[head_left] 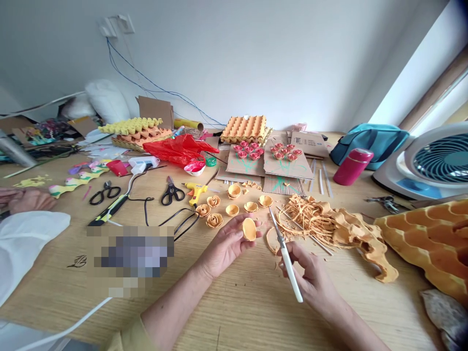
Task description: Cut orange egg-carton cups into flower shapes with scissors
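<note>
My left hand (228,243) pinches a small orange egg-tray cup (249,229), its rounded, trimmed rim turned toward me. In my right hand (310,268) are white-handled scissors (290,273), seen nearly edge-on, blades pointing up and away. The blades are apart from the held cup. A thin curled orange strip (271,241) lies beside them. Just beyond my hands sit loose cut cups (232,210), a small stack of cups (234,191) and several orange paper roses (214,220). To the right, a heap of orange trimmings (307,219) meets a torn egg-tray piece (365,231).
A yellow glue gun (196,193) and black scissors (172,192) lie left of the cups. Cardboard sheets with pink flowers (288,165) are behind. A pink bottle (353,166), fan (431,161) and large orange tray (431,239) stand right. Another person's hands (31,201) show at left.
</note>
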The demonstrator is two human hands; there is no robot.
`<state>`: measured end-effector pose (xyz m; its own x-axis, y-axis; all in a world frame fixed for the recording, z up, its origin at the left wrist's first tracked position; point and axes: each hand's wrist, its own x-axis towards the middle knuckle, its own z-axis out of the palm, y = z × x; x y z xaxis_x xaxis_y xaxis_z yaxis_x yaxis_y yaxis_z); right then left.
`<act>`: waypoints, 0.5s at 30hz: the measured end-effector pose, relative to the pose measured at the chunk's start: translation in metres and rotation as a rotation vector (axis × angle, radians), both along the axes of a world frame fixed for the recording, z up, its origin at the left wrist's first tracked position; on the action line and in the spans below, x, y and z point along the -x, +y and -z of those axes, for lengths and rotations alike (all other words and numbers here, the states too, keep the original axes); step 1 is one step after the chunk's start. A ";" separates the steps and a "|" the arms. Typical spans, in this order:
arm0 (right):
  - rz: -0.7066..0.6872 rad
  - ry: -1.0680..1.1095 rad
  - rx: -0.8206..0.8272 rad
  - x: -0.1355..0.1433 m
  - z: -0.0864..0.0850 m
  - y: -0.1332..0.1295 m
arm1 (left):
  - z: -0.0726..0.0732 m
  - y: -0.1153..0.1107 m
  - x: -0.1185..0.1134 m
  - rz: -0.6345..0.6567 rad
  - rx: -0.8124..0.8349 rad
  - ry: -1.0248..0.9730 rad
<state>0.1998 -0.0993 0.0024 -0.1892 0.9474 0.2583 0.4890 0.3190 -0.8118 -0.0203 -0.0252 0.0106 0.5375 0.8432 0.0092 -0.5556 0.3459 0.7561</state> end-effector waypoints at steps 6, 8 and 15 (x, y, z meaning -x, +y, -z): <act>0.017 -0.102 0.023 0.000 0.004 0.001 | 0.001 -0.001 -0.001 -0.122 -0.147 0.175; 0.007 -0.147 0.042 0.000 0.003 0.001 | 0.000 -0.002 -0.002 -0.160 -0.197 0.224; -0.031 -0.245 0.003 0.010 -0.004 0.000 | -0.003 -0.005 -0.006 -0.240 -0.243 0.333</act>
